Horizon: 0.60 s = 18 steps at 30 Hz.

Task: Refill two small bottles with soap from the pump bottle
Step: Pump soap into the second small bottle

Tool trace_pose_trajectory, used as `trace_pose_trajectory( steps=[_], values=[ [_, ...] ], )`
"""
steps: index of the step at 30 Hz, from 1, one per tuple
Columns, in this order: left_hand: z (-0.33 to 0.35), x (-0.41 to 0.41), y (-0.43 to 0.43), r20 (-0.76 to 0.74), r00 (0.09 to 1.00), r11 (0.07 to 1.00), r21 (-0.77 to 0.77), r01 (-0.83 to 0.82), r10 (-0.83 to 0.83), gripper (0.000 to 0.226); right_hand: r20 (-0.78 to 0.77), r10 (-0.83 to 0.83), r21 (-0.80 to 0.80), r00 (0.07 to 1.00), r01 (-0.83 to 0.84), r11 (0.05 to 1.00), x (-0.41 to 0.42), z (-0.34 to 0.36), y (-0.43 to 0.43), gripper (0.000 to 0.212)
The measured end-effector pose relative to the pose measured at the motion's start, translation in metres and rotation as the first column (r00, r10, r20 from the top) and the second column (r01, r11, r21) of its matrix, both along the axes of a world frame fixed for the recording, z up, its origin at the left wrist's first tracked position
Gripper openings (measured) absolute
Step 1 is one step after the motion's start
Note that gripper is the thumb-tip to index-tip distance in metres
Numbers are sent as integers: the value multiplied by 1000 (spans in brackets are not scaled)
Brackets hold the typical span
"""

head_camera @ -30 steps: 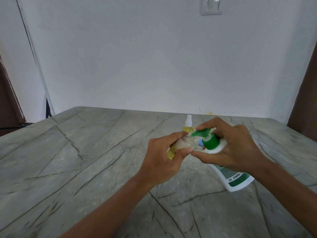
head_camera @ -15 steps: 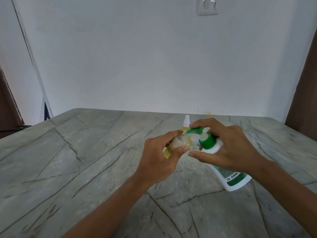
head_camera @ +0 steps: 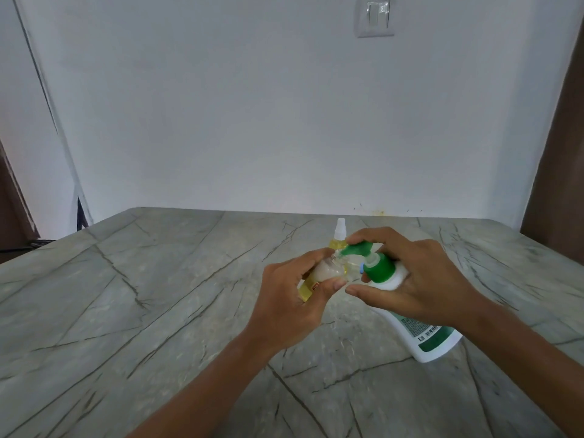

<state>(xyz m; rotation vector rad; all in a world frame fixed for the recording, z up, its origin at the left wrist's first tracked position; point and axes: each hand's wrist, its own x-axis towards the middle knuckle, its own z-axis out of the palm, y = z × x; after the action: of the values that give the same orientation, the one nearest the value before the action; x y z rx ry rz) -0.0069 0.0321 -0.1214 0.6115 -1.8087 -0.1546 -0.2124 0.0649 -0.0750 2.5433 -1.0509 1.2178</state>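
Hands [head_camera: 354, 289] around both bottles, yellow spray bottle [head_camera: 340, 235] just behind.

Both forearms reach in bare over the table [head_camera: 132, 311], with no sleeve, watch, band or ring showing on either, and the left hand [head_camera: 294, 298] and right hand [head_camera: 420, 279] are ungloved, with short, plain nails on the fingers that face the camera.

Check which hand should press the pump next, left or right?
Right. The right hand already wraps the pump bottle, index finger on the green pump head. The left hand is busy holding the small bottle tilted at the nozzle.
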Motion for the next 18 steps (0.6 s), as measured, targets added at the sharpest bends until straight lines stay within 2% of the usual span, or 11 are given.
trace_pose_trajectory(
  steps=[3,6,9,18],
  values=[
    [1,0,0,-4,1000,1000,5,5,-5,47,-26,-26,-19,999,26,999,-1,-1,0,64],
    [1,0,-1,-1,1000,1000,-9,1,-1,49,-17,-28,-24,999,28,999,-2,-3,-1,60],
    [1,0,0,10,1000,999,-38,-1,1,57,22,-3,-27,1000,3,1000,-2,-2,-1,60],
    [0,-1,1,27,1000,998,-65,8,-6,51,116,50,-15,992,-49,999,0,-1,-2,55]
  ],
)
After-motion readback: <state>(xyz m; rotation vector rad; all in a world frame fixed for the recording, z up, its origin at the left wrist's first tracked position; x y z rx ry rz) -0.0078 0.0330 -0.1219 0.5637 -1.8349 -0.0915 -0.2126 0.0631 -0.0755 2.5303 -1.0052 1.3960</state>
